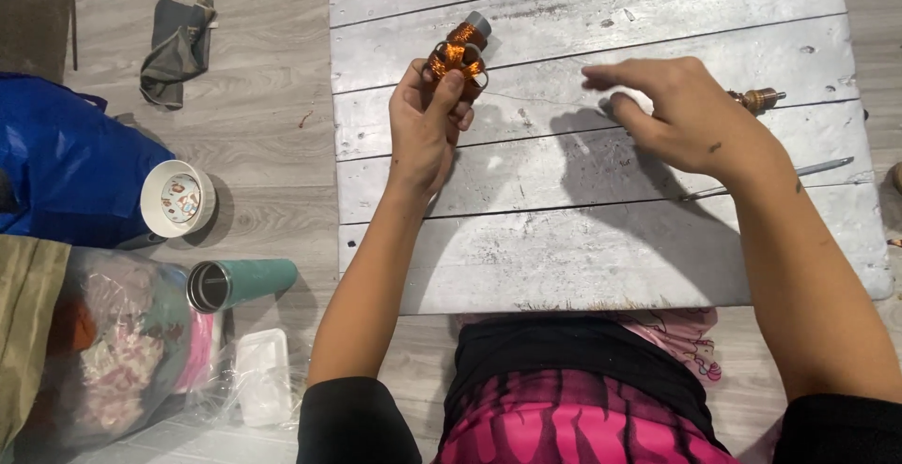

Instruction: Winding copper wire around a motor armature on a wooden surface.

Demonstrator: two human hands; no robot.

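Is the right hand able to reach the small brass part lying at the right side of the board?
Probably yes. The right hand hovers open over the grey board, and the brass part lies just beside it, apart from the hand, with nothing in between. The left hand is busy holding the copper coil.

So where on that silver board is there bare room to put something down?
The near planks of the board, between the two forearms, are bare, and so is the far strip beyond the coil in the left hand. It is crowded on the right: the right hand, a brass part and a thin rod.
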